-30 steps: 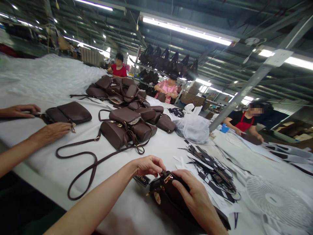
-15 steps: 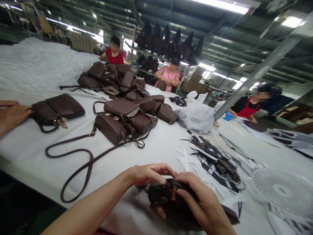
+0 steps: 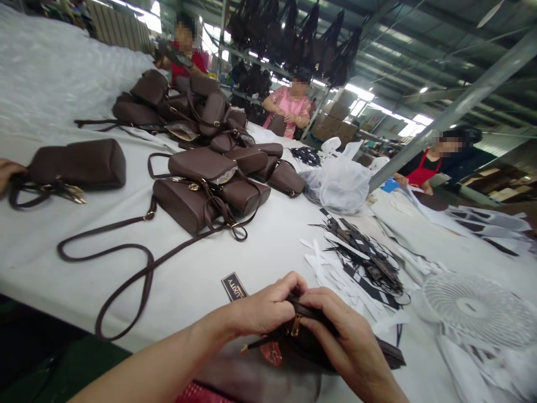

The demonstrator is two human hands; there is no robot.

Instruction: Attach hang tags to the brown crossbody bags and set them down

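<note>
The left forearm [image 3: 168, 354] and right forearm [image 3: 380, 375] are bare, as are the left hand [image 3: 272, 307] and right hand [image 3: 342, 319]. Red cloth [image 3: 201, 394] with small pale dots shows at the wearer's front.

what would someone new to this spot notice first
The eye likely goes first to the big heap of dark brown leather-look handbags across the middle of the white-covered table, one long strap looping toward the near edge. Next, close up, the left hand and right hand pinch a dark bag by its gold-coloured zip pull. At the right sits a round white fan grille.
</note>
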